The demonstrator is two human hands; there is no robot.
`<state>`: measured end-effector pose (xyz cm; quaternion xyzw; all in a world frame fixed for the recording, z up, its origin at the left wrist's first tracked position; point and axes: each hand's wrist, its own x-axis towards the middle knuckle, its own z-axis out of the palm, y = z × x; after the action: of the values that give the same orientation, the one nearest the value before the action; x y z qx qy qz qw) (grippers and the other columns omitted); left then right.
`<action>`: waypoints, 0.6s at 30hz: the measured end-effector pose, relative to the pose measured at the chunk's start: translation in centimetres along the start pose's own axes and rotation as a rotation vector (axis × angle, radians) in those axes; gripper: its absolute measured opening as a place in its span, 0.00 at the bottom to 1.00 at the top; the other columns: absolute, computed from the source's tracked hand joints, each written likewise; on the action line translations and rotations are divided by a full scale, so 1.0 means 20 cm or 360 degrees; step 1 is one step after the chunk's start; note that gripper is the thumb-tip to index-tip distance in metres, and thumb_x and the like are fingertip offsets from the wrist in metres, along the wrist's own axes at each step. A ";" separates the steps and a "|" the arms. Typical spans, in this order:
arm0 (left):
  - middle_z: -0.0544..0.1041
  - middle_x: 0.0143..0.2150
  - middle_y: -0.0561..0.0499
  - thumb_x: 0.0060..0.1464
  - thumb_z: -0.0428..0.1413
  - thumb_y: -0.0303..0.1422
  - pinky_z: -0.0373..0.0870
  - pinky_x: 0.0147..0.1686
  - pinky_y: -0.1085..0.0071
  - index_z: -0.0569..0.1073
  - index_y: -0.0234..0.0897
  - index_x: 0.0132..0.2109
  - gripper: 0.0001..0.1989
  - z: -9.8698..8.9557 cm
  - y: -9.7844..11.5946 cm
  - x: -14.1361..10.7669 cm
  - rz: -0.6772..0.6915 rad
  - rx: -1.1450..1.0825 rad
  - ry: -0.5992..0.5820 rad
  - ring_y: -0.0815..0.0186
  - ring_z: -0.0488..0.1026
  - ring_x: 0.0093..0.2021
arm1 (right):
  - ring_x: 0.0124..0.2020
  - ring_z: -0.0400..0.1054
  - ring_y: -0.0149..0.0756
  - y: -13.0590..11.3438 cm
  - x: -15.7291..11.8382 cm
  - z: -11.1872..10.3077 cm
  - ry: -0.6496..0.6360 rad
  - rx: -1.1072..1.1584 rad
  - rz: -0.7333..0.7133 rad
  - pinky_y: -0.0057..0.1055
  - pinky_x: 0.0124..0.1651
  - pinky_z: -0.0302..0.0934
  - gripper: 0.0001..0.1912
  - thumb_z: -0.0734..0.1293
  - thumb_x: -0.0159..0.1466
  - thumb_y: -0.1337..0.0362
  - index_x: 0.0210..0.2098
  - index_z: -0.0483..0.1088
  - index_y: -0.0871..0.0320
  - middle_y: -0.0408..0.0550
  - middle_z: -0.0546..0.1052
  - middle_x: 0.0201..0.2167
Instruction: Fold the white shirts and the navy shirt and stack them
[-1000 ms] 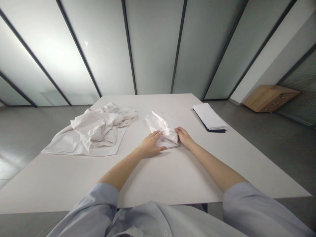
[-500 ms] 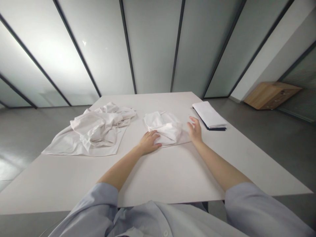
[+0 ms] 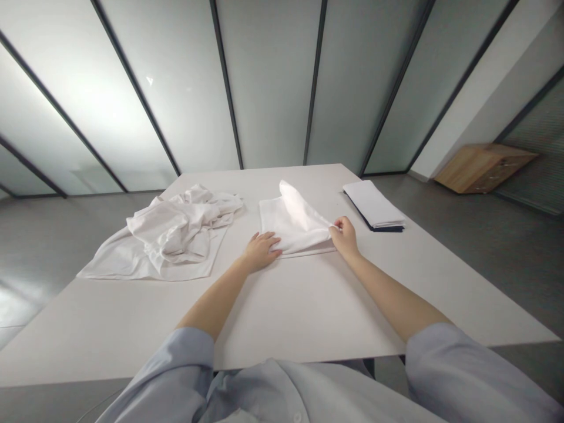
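Note:
A white cloth [image 3: 295, 226] lies partly folded in the middle of the table, its upper layer raised into a peak at the far side. My left hand [image 3: 261, 251] rests on its near left corner with the fingers stretched out. At the near right corner, my right hand [image 3: 344, 236] pinches the cloth's upper layer and holds it a little above the layer beneath. What kind of cloth it is, I cannot tell.
To the left lies a crumpled heap of white fabric [image 3: 176, 226]. A neat stack of folded white cloth [image 3: 374, 202], with a dark layer under it, sits on the right of the white table [image 3: 299, 311]. A wooden cabinet [image 3: 482, 168] stands beyond on the floor.
My right hand has gone from open beside the cloth to pinching its right corner. The bunched upper layer is now drawn out smoother, with a raised peak. My left hand moved slightly left.

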<state>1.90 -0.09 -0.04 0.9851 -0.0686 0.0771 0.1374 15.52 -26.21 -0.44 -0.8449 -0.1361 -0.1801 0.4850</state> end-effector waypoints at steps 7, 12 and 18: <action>0.68 0.63 0.42 0.58 0.50 0.31 0.53 0.65 0.53 0.70 0.39 0.58 0.21 -0.01 -0.10 -0.01 -0.0250 0.0091 0.0185 0.57 0.62 0.64 | 0.30 0.66 0.39 0.01 0.01 -0.01 -0.0264 0.0145 0.0163 0.32 0.36 0.58 0.16 0.61 0.57 0.53 0.39 0.68 0.56 0.43 0.72 0.25; 0.67 0.63 0.41 0.55 0.55 0.40 0.54 0.65 0.54 0.68 0.37 0.60 0.26 0.00 -0.02 -0.01 -0.0027 0.0038 0.0238 0.54 0.63 0.63 | 0.25 0.60 0.34 -0.09 -0.08 0.04 -0.0774 -0.0194 -0.0224 0.30 0.31 0.53 0.14 0.63 0.57 0.50 0.25 0.63 0.55 0.40 0.67 0.21; 0.75 0.55 0.45 0.58 0.52 0.39 0.65 0.58 0.56 0.74 0.40 0.53 0.18 0.03 0.09 0.04 -0.0102 -0.0317 0.0236 0.54 0.71 0.57 | 0.33 0.65 0.38 -0.25 -0.20 0.06 -0.0892 0.0117 -0.0641 0.31 0.37 0.59 0.15 0.57 0.65 0.52 0.34 0.67 0.55 0.45 0.73 0.30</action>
<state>2.40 -2.11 0.06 0.9599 -0.0341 0.1380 0.2417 10.15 -22.84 1.16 -0.7997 -0.4345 -0.0282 0.4134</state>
